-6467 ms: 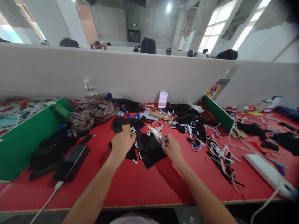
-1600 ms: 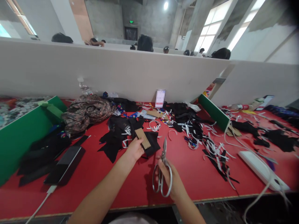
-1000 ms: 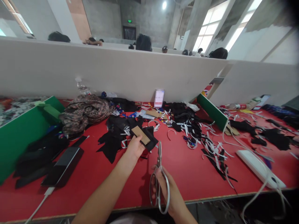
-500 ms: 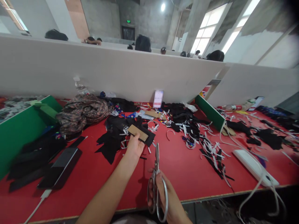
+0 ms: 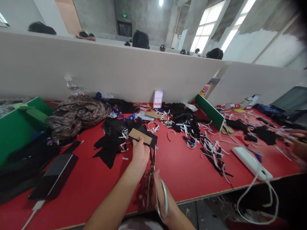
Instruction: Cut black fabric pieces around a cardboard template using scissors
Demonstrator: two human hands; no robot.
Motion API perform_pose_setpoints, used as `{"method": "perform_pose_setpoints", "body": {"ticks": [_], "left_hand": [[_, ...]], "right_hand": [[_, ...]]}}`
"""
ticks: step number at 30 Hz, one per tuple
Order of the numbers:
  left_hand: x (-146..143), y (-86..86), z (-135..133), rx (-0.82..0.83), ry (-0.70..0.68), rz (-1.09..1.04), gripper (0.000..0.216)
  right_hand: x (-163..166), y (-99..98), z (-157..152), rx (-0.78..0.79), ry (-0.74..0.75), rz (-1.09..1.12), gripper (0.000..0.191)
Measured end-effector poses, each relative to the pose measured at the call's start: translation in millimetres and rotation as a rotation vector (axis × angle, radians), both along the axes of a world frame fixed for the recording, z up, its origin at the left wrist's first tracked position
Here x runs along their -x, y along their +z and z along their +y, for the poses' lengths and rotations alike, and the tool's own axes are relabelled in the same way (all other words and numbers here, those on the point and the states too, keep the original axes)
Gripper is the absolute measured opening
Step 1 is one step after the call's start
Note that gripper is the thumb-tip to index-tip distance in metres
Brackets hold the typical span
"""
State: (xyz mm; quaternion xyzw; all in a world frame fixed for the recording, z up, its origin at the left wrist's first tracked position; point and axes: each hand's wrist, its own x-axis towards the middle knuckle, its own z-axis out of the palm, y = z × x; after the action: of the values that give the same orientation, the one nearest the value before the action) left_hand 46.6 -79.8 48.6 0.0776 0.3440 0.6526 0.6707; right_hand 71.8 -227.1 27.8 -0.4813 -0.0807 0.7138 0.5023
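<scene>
My left hand (image 5: 141, 151) is closed on a tan cardboard strip (image 5: 136, 134), thumb on top. A piece of black fabric (image 5: 153, 140) lies under the strip and sticks out past its right end. In my right hand (image 5: 158, 187) is a pair of metal scissors (image 5: 165, 201), fingers through the handles. The blades point away from me and stand apart, with their tips at the near edge of the black fabric; whether cloth lies between them I cannot tell. Black fabric scraps (image 5: 107, 150) spread to the left of the strip.
On the red table (image 5: 96, 191) lie a power bank (image 5: 55, 172), camouflage cloth (image 5: 79, 116), white and black trimmings (image 5: 216, 156) and a white power strip (image 5: 251, 163). Green dividers (image 5: 211, 111) flank the space. A co-worker's hand (image 5: 299, 147) shows at the right edge.
My right hand has brought the scissors up and left to the fabric, and the blades have gone from together to apart. The view has shifted; a co-worker's hand has appeared at the right.
</scene>
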Motion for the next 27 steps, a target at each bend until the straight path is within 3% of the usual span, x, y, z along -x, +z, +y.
{"method": "perform_pose_setpoints", "body": {"ticks": [5, 20, 27], "left_hand": [[-4.1, -2.9, -9.3, -0.017, 0.010, 0.004, 0.033], [-9.3, -9.8, -12.3, -0.085, 0.031, -0.044, 0.037], [-10.2, -10.0, -12.3, -0.130, 0.066, -0.016, 0.035]], "right_hand": [[2.1, 1.3, 11.2, 0.055, 0.004, -0.037, 0.066], [17.3, -0.8, 15.3, -0.046, -0.101, -0.092, 0.062], [17.6, -2.9, 12.1, 0.049, -0.088, -0.136, 0.063]]}}
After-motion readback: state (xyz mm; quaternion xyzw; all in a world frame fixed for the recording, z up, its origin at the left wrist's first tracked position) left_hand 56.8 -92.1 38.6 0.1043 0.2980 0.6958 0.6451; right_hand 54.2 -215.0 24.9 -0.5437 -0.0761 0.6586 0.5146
